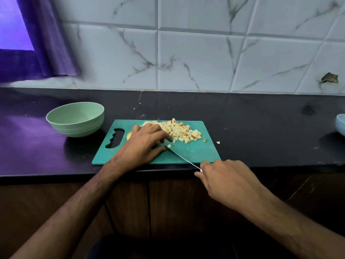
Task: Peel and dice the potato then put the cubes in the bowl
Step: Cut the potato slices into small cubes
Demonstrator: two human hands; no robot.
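While the knife (183, 158) is lying edge-down across the near part of the board (194, 152), the right hand (226, 181) is gripping its handle just off the near right corner, fingers curled round it; handle itself mostly hidden under the hand. Blade is running diagonally far-left, tip ending beside a small potato bit (169, 146). Left hand (144, 143) is resting on the board, fingers bent down w/ tips gathered at the blade tip, holding down a piece there; the piece is mostly covered, so cannot tell its size. A pale potato edge (128, 135) is showing just left of that hand, near the board's handle slot.

Cubes (182, 131) are sitting piled on the far part of the board, right of the left hand, some w/ brown edges. One cube (204, 140) is lying apart at the pile's right, another (217, 142) is lying off the board on the counter (261, 118).

Green bowl (75, 119) is standing on the counter left of the board, close to its far left corner but not touching; no cubes visible inside. Blue bowl (340, 124) is showing partly at the right edge, well apart.
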